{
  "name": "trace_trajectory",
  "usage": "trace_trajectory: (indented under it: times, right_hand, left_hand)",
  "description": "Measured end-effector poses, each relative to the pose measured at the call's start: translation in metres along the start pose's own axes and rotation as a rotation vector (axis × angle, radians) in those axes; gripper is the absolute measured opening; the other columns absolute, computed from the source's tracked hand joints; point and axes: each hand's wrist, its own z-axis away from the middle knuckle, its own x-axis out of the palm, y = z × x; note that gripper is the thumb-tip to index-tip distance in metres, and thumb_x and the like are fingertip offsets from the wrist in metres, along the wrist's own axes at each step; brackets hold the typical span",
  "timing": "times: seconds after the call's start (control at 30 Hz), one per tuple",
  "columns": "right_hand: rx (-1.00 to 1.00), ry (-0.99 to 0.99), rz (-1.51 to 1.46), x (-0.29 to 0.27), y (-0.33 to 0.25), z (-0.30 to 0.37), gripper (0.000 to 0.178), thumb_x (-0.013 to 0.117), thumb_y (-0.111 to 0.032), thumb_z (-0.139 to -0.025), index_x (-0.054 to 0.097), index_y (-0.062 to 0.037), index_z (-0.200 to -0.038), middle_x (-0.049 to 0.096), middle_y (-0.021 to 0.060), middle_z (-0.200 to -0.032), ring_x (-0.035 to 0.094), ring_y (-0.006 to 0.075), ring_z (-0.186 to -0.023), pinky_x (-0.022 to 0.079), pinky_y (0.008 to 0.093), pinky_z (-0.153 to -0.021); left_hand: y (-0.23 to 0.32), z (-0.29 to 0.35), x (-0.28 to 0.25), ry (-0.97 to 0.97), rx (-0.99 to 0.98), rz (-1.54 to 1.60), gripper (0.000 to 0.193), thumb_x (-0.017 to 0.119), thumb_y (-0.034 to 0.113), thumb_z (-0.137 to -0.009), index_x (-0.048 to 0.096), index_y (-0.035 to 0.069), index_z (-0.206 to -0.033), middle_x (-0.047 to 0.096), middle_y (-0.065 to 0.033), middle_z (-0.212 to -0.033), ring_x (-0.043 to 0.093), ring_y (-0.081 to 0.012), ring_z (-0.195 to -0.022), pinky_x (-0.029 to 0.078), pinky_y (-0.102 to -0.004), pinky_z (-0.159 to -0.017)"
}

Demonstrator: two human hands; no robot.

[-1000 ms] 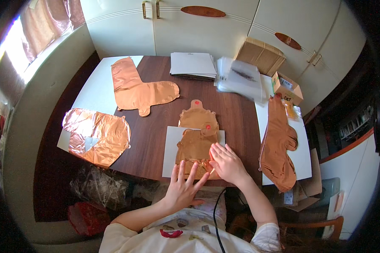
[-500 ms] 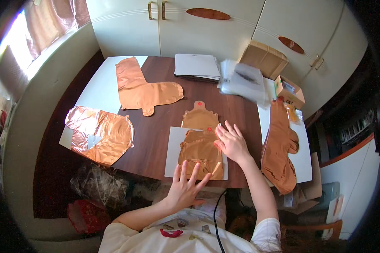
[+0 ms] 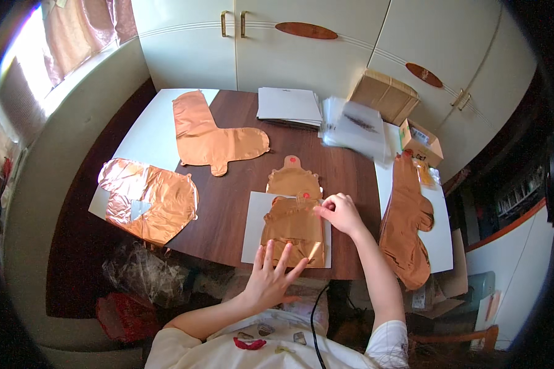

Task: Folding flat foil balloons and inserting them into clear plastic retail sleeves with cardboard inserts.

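A flat copper-coloured foil balloon lies folded over a white card at the table's near edge. Its upper part, with a tab and red dot, reaches past the card. My left hand rests with fingers spread on the lower edge of the foil. At the folded foil's upper right edge, my right hand has its fingers curled in and the thumb against the foil, pinching it; the fingertips are partly hidden.
Other flat foil balloons lie at the back left, the left and the right. Behind are a stack of white cards, clear plastic bags, a cardboard box and a small open box.
My right hand has gone from lying flat with fingers spread to curled fingers at the foil's right edge. My left hand stays spread in place. The view has tilted slightly.
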Motion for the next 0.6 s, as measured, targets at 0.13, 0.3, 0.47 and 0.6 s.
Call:
trace_trajectory:
  times: [0.13, 0.3, 0.47, 0.6]
  right_hand:
    - [0.174, -0.168, -0.115, -0.0004, -0.0078, -0.002, 0.039, 0.075, -0.04, -0.07, 0.066, -0.0031, -0.077, 0.063, 0.0122, -0.08, 0.058, 0.0254, -0.079, 0.047, 0.0367, -0.073]
    - [0.234, -0.213, -0.217, -0.0012, -0.0108, -0.0033, 0.036, 0.074, -0.034, -0.073, 0.066, 0.001, -0.072, 0.063, 0.0124, -0.063, 0.061, 0.0224, -0.06, 0.047, 0.0365, -0.062]
    - [0.267, -0.266, -0.312, -0.0054, -0.0143, -0.0052, 0.029, 0.07, -0.027, -0.078, 0.065, 0.0012, -0.073, 0.064, 0.0118, -0.065, 0.062, 0.0185, -0.064, 0.047, 0.035, -0.062]
    - [0.29, -0.182, -0.493, 0.0007, -0.0124, -0.0015, 0.025, 0.069, -0.018, -0.079, 0.06, 0.0007, -0.093, 0.066, 0.0119, -0.073, 0.063, 0.0176, -0.068, 0.048, 0.0332, -0.064]
  left_hand:
    - [0.0009, -0.0011, -0.0028, 0.009, 0.001, 0.008, 0.099, 0.065, 0.069, -0.06, 0.029, 0.027, -0.142, 0.031, -0.0214, -0.141, 0.026, -0.0537, -0.125, 0.024, -0.0643, -0.099]
    - [0.0005, -0.0006, -0.0002, 0.021, 0.003, 0.0, 0.101, 0.066, 0.068, -0.059, 0.028, 0.028, -0.143, 0.031, -0.0209, -0.141, 0.026, -0.0536, -0.126, 0.024, -0.0641, -0.099]
    - [0.0012, -0.0004, -0.0028, 0.014, -0.011, -0.001, 0.105, 0.067, 0.069, -0.057, 0.024, 0.029, -0.144, 0.031, -0.0207, -0.141, 0.026, -0.0528, -0.126, 0.025, -0.0641, -0.098]
    - [0.0019, -0.0012, -0.0028, 0.008, -0.009, 0.0, 0.105, 0.067, 0.069, -0.057, 0.024, 0.029, -0.144, 0.031, -0.0207, -0.141, 0.026, -0.0528, -0.126, 0.025, -0.0641, -0.098]
